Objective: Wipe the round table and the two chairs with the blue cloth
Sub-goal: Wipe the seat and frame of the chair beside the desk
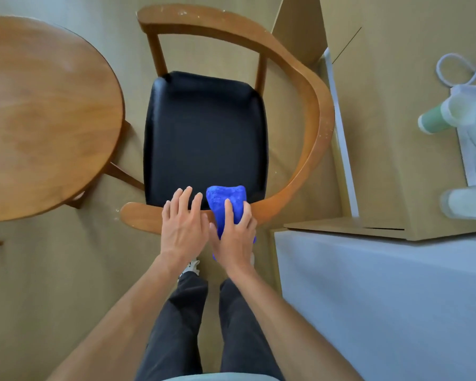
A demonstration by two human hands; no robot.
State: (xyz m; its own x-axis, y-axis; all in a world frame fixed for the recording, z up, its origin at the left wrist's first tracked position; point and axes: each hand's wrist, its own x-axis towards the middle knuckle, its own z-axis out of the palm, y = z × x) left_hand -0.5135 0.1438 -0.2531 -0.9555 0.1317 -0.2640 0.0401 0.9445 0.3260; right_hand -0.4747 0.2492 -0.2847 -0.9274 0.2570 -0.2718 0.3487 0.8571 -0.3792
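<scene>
A wooden chair [308, 86] with a curved arm rail and a black padded seat [204, 130] stands in front of me. My right hand [235, 237] lies on the blue cloth [226, 199], fingers fairly straight, pressing it against the near part of the curved rail. The cloth drapes over the rail onto the seat's near edge. My left hand [183, 221] rests flat on the same rail just left of the cloth, fingers spread. The round wooden table [39, 111] is to the left of the chair.
A white-topped surface [382, 298] stands close on my right, beside a tan cabinet or box [396, 133]. White and green items [465, 119] lie at the far right. My legs and a shoe [190, 268] are below the hands. The floor is beige.
</scene>
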